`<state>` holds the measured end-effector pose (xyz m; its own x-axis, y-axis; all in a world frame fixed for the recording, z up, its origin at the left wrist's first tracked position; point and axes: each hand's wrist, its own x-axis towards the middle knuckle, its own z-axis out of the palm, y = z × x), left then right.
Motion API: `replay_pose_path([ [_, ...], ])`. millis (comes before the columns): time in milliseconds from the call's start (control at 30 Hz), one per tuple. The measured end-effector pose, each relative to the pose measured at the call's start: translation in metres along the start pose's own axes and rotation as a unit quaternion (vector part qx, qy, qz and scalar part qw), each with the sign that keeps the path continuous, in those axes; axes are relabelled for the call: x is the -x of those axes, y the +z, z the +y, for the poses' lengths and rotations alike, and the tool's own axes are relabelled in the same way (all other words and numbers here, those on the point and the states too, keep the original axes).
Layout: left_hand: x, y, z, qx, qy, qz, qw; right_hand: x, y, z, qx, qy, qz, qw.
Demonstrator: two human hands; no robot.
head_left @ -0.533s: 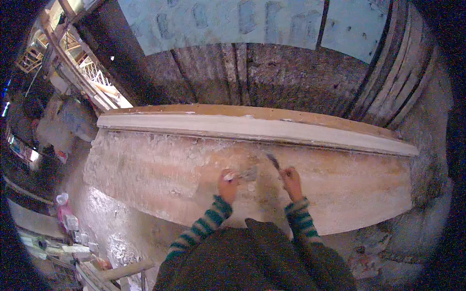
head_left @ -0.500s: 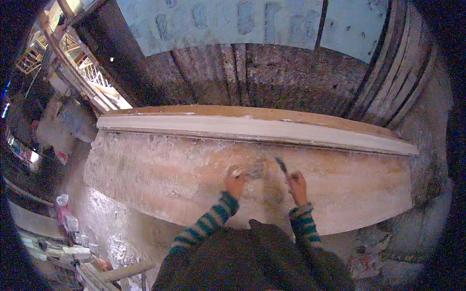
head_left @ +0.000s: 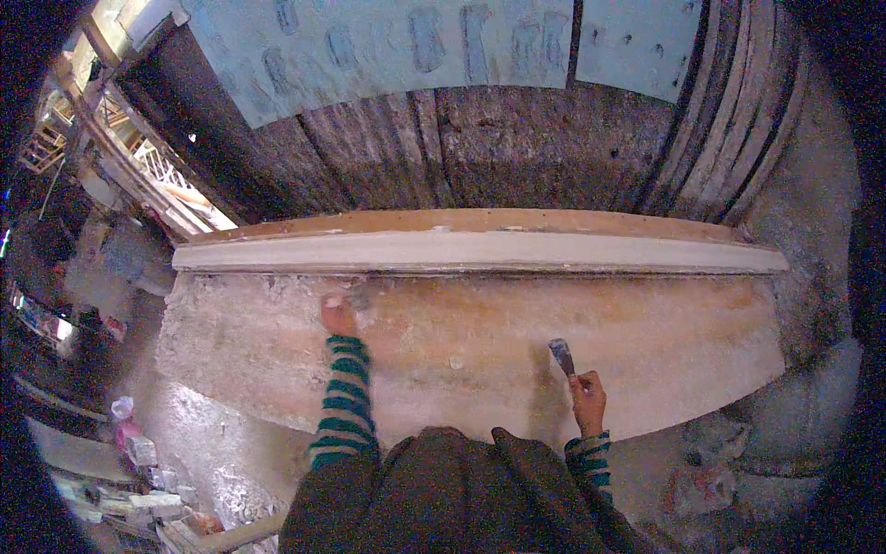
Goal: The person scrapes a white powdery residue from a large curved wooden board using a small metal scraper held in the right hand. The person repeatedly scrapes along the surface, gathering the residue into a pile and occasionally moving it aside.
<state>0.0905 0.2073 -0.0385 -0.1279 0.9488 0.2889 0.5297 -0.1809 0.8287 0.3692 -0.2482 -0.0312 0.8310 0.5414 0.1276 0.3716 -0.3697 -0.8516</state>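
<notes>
A long wooden board [head_left: 517, 346] with a plaster-smeared, pale pinkish-brown face lies in front of me. My left hand [head_left: 339, 319] is closed near the board's far edge, left of the middle. A small greyish thing shows blurred at its fingertips; its kind cannot be made out. Further right, my right hand [head_left: 589, 397] grips a putty knife [head_left: 560, 355] by the handle. Its short, smeared blade points up and away to the left, above the board, casting a shadow beside it.
A white ledge with a brown top [head_left: 480, 245] runs along the board's far side. Beyond stands a dark plank wall [head_left: 517, 138] with a pale blue panel [head_left: 397, 55] above it. Wood scraps [head_left: 157, 499] and a pink-and-white bag [head_left: 125, 415] lie at the lower left.
My left hand has moved left and farther away along the board. The right hand has drawn back nearer to me and slightly right with the putty knife, so the hands are wider apart.
</notes>
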Motion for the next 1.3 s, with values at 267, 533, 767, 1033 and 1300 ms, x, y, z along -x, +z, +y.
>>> replay_pose_path([
  [267, 0.065, 0.012, 0.022, 0.451, -0.076, -0.041, 0.888, -0.020, 0.013, -0.082, -0.037, 0.119, -0.067, 0.990],
  [533, 0.202, 0.153, 0.099, 0.438, -0.250, -0.223, 0.834, -0.017, -0.007, -0.072, 0.089, 0.135, -0.078, 0.984],
  [767, 0.049, 0.093, -0.028, 0.072, -0.055, -0.001, 0.996, -0.008, -0.026, -0.061, 0.083, 0.099, -0.065, 0.989],
  [1033, 0.024, -0.050, 0.011, 0.119, -0.162, 0.308, 0.930, -0.022, -0.019, -0.060, 0.008, 0.070, -0.089, 0.994],
  [1300, 0.237, 0.071, 0.128, 0.300, -0.139, -0.297, 0.896, -0.024, -0.018, -0.066, 0.075, 0.004, -0.092, 0.993],
])
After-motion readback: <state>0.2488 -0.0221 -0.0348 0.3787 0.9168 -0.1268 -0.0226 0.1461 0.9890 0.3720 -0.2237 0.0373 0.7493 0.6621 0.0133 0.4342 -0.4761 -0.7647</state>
